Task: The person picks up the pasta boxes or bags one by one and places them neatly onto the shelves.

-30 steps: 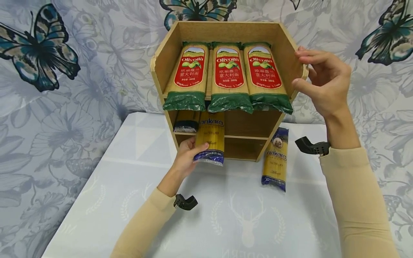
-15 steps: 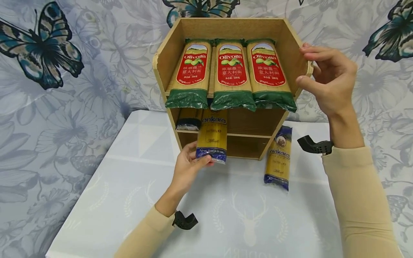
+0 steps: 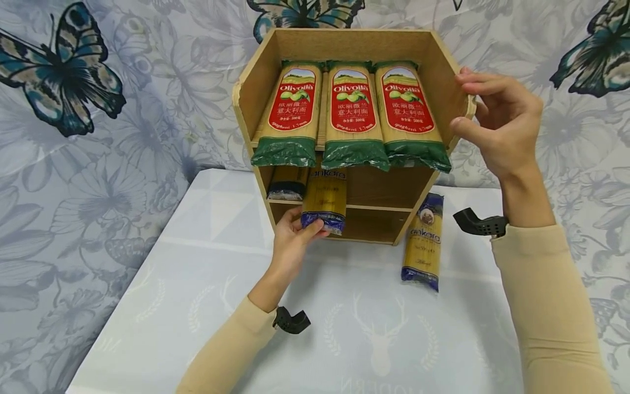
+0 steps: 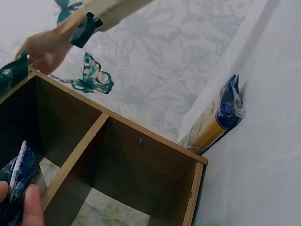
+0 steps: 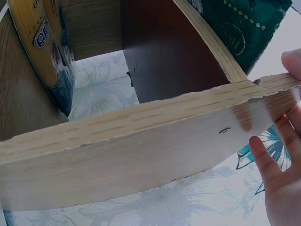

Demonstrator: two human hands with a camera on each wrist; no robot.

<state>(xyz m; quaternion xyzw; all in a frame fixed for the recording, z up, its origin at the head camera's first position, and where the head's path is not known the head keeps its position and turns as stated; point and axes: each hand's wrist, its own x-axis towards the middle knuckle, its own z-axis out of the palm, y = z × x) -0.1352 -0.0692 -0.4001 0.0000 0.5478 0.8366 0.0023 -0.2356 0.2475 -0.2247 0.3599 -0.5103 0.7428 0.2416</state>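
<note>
In the head view my left hand [image 3: 290, 243] pinches the near blue end of a yellow Ankara spaghetti pack [image 3: 325, 194]. The pack lies partly inside the middle level of a small wooden shelf [image 3: 351, 45], its far end hidden under the top level. To its left lies another pack [image 3: 287, 183], mostly in shadow. The left wrist view shows thumb and finger on the pack's blue wrapper [image 4: 21, 183]. My right hand [image 3: 507, 117] holds the front edge of the shelf's right side panel, thumb in front and fingers on the outer side.
Three Olivoila spaghetti packs [image 3: 353, 104] lie side by side on the top level, green ends overhanging the front. Another Ankara pack [image 3: 423, 241] is on the white table [image 3: 236, 339], right of the shelf. Patterned cloth [image 3: 123, 219] hangs behind.
The left hand's grip has shifted from the pack's left side to its near end. The pack has slid farther into the middle level. My right hand keeps its place on the side panel.
</note>
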